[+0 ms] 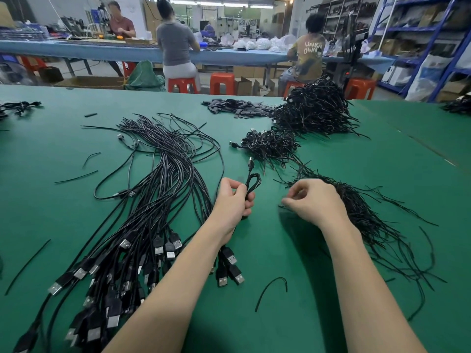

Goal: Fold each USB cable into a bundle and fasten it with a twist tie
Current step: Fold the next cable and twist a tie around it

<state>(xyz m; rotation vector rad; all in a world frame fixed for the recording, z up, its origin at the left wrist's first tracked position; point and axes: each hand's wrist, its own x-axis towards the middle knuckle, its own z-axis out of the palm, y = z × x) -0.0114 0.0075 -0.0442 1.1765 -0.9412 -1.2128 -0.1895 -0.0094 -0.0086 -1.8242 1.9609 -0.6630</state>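
My left hand (233, 200) grips a folded black USB cable bundle (252, 183), whose loop and small plug stick up past my fingers. To its right, my right hand (312, 201) pinches a thin black twist tie (283, 207) at the near edge of the heap of twist ties (362, 212). The two hands are a little apart above the green table (280, 263). A large fan of loose unfolded USB cables (153, 200) lies to the left, its USB-A plugs toward me.
Tied bundles lie in a small heap (270, 145) and a big pile (316, 110) at the back right. Flat black pieces (239, 108) lie behind. Stray ties (271, 289) are scattered on the table. People sit at a blue bench beyond.
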